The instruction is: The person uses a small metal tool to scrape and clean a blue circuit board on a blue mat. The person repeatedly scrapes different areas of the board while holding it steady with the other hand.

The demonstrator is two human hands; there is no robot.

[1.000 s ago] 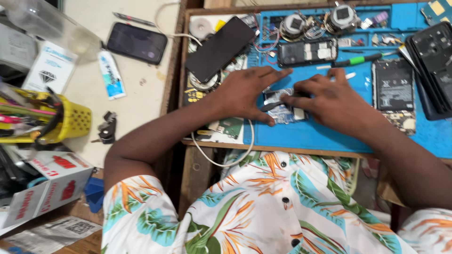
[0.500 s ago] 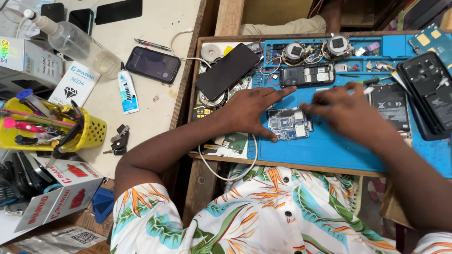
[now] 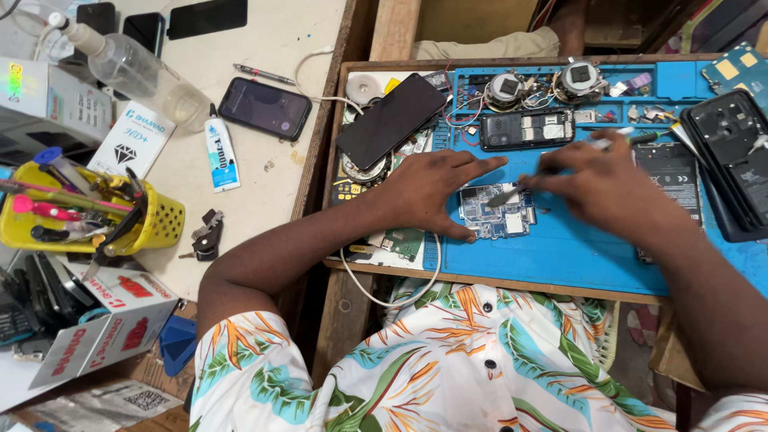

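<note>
Board: small circuit board (image 3: 498,213) flat on the blue repair mat (image 3: 560,248), mid-desk.
Left hand (image 3: 432,192): fingers spread, pinning the board's left edge.
Right hand (image 3: 608,188): pinching tweezers (image 3: 506,194), tips on the board.
Handling: likely light, stiff, fragile; best held by its edges.

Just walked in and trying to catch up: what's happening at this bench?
A person in a floral shirt is working on a small phone circuit board that lies on a blue repair mat. The left hand is spread flat beside the board, with thumb and forefinger framing it. The right hand holds a thin metal tool whose tip rests on the board. Opened phones, a black handset and loose parts lie round the mat's edges.
</note>
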